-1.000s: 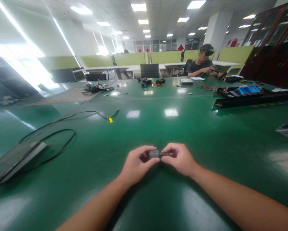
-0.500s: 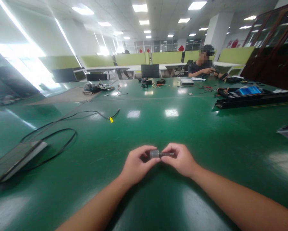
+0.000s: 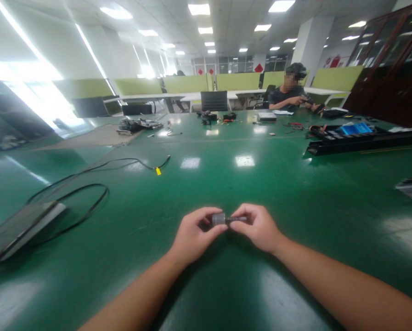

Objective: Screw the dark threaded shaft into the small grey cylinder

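A small grey metal cylinder with a thin dark shaft (image 3: 218,219) is held level just above the green table, between both hands. My left hand (image 3: 195,232) is closed round the thick cylindrical end, thumb in front and fingers behind. The thin shaft sticks out to the right, where my right hand (image 3: 259,228) pinches it between thumb and fingers. Part of the shaft is hidden by the right fingers. The exact kind of part is too small and blurred to tell.
The green table (image 3: 206,188) spreads all round. To the left lie a flat panel (image 3: 23,232) and a black cable with a yellow tag (image 3: 158,171). A long black rail (image 3: 364,141) rests at the right. Across the table sits a person (image 3: 288,97) handling something dark.
Both hands and the held part appear slightly further left in the view, along with the background. The grip looks much the same, with a little more shaft showing between the hands.
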Demonstrator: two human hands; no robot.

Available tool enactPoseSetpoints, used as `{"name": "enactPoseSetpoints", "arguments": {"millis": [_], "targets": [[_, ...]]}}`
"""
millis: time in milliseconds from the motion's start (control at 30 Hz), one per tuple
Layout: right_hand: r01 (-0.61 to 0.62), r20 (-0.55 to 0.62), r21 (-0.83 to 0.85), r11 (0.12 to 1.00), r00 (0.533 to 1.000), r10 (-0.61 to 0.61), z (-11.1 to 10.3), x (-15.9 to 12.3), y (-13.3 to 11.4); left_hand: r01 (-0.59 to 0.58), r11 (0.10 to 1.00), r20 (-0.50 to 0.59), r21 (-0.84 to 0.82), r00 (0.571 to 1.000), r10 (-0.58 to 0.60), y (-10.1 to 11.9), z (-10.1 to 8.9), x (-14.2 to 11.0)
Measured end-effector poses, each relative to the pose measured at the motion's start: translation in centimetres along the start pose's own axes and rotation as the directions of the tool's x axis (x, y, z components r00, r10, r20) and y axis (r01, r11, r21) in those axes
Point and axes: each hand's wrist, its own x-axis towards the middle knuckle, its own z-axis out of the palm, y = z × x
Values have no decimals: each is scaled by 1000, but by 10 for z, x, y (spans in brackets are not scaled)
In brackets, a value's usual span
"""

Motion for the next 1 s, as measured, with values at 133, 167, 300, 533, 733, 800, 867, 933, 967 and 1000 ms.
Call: {"name": "enactPoseSetpoints", "arguments": {"millis": [133, 167, 300, 533, 733, 800, 867, 933, 967, 1000], "targets": [[-4, -1, 7, 1000, 1000, 5, 1, -1, 0, -6, 1000, -1, -10, 1000, 6, 0, 0, 0], [-3, -1, 11, 1000, 1000, 3, 1, -1, 0, -5, 1000, -1, -15, 1000, 5, 0, 0, 0], [2, 1, 8, 1000, 1000, -2, 1, -1, 0, 6, 999, -1, -43, 1000, -6, 1, -1, -1], [4, 8, 15, 1000, 1000, -4, 1, -1, -1, 6, 998, -11, -59, 1000, -7, 2, -2, -1], [0, 7, 7, 1000, 1000, 0, 1, -2, -2, 11, 998, -17, -67, 1000, -13, 1, -2, -1], [-3, 1, 6, 1000, 1000, 3, 1, -1, -2, 16, 998, -22, -66, 1000, -17, 0, -2, -1], [-4, -4, 7, 1000, 1000, 4, 1, -1, -1, 20, 998, -26, -64, 999, -22, 0, -2, -1], [-6, -6, 9, 1000, 1000, 7, 1, -1, -1, 23, 998, -30, -63, 999, -25, -1, -2, -1], [-8, -5, 9, 1000, 1000, 8, 1, -1, 0, 24, 998, -30, -63, 999, -26, -1, -2, -1], [-11, -4, 10, 1000, 1000, 11, 1, -1, 0, 25, 998, -30, -63, 999, -26, -1, -3, -1]]}}
